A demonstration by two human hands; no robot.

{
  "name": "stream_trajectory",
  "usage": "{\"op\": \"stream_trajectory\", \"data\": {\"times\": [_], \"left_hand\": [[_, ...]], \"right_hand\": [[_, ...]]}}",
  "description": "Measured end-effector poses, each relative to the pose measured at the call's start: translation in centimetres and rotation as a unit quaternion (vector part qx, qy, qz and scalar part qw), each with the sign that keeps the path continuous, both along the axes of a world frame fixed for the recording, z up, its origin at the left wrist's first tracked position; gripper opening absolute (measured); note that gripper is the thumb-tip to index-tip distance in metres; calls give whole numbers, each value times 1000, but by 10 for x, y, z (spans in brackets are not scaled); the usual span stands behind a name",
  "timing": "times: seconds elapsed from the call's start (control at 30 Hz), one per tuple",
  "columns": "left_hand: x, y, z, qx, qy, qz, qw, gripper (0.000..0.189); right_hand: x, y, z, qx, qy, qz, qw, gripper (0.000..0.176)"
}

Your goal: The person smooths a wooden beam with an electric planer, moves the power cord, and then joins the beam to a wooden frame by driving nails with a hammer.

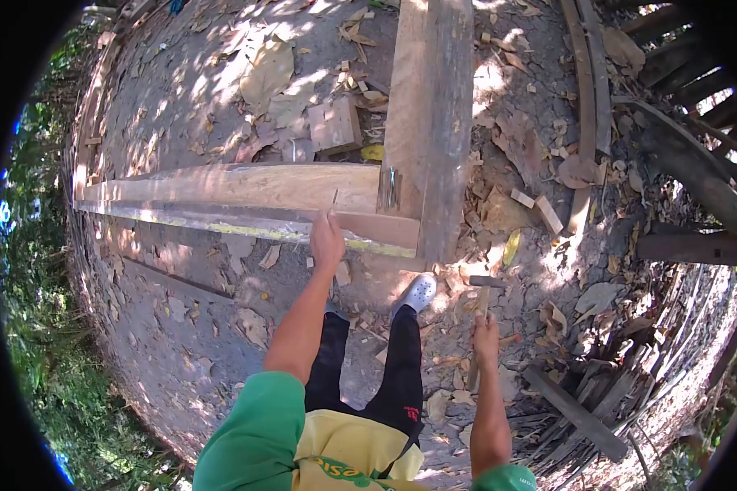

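Clamping a hammer with a dark metal head and pale wooden handle (484,299) tight in the right hand (485,334), well apart from the timbers! Over to the left hand (327,241): closed on a thin, slender rod (335,198) (too small to tell what kind), aiming it away from the body above a long, pale brown wooden beam (246,186). Cannot tell whether touching wood. Just right of there, lying on a broad, brown wooden timber (412,106): a cluster of thin metal pieces (391,189). Planted near the corner, a light grey, holed clog (422,288).
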State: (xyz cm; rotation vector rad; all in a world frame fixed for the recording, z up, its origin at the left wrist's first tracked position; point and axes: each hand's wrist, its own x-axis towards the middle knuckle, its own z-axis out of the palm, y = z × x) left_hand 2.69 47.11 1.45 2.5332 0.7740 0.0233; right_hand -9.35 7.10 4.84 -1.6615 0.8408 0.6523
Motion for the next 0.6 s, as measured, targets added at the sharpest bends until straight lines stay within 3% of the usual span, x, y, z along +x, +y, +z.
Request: {"op": "stream_trajectory", "data": {"times": [0.07, 0.13, 0.27, 0.37, 0.6], "left_hand": [[22, -8, -4, 35, -22, -2, 999, 25], [30, -8, -23, 91, -37, -79, 992, 23], [37, -14, -42, 122, -84, -143, 979, 18], [35, -7, -46, 79, -27, -149, 985, 18], [38, -10, -45, 93, -27, -129, 987, 19]], "right_hand": [[26, 7, 6, 38, 29, -58, 997, 22], [39, 10, -2, 43, 47, -92, 994, 21], [57, 18, -6, 46, 66, -101, 992, 22], [69, 23, -7, 64, 82, -127, 986, 23], [102, 44, -13, 73, 104, -140, 982, 24]]}}
